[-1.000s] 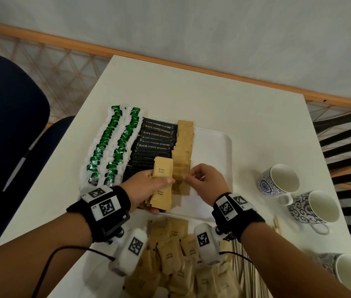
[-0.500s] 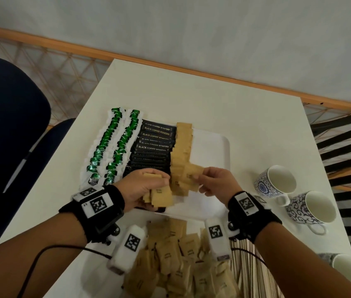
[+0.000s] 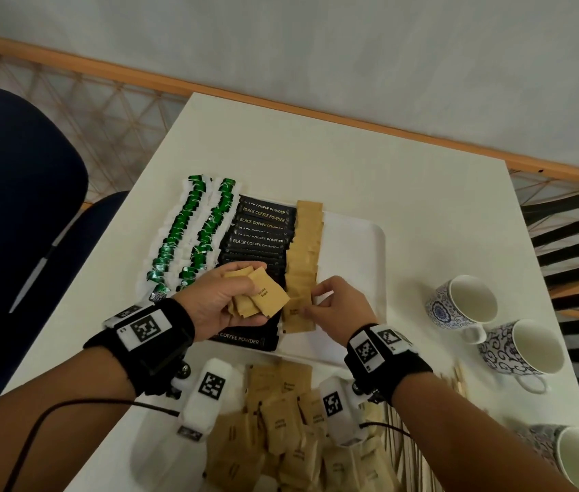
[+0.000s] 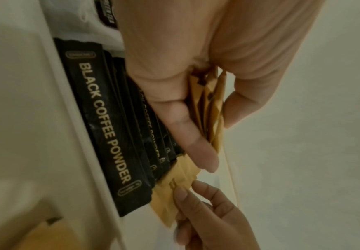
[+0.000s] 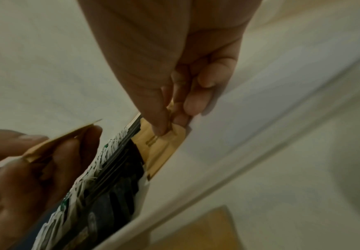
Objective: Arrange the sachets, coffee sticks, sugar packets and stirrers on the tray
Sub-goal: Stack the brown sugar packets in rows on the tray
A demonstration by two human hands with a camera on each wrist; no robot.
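Clearly the right hand [image 3: 334, 301] pinches one brown sugar packet [image 3: 297, 316] at its edge, low in the row at frame centre on the tray [image 3: 359, 243]; the left hand [image 3: 222, 300] grips a fanned bundle of packets [image 3: 263, 296]. Light, thin, crinkly paper, probably best held by edges

White table [image 3: 334, 154] bears tray [image 3: 362, 243], cups [image 3: 465, 303], loose packets [image 3: 291, 438].

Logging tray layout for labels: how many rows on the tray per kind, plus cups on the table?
green sachet rows: 2
black coffee stick rows: 1
brown sugar packet rows: 1
cups: 3 (one cut off by the frame edge)
Total: 7
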